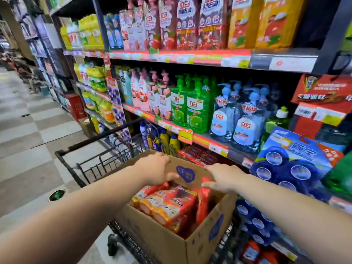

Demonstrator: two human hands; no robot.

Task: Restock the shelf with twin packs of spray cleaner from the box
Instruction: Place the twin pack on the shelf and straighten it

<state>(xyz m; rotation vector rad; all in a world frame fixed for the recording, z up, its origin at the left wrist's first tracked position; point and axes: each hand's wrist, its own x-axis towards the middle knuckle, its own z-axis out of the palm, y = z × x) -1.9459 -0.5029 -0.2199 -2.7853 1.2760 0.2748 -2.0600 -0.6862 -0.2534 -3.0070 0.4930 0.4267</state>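
An open cardboard box (167, 239) sits on a black shopping cart (91, 166). Inside it lie several red-and-orange twin packs of spray cleaner (171, 204). My left hand (156, 168) rests on the box's far flap, fingers curled over its edge. My right hand (222, 178) reaches over the same flap from the right, fingers extended down toward the packs, holding nothing. The shelf (209, 141) stands just behind the box, filled with bottles.
Green (192, 109) and blue (242, 124) dish-soap pump bottles fill the middle shelf. Blue toilet-cleaner packs (289, 162) hang at the right, close to my right arm. A tiled aisle (28, 134) runs to the left of the cart.
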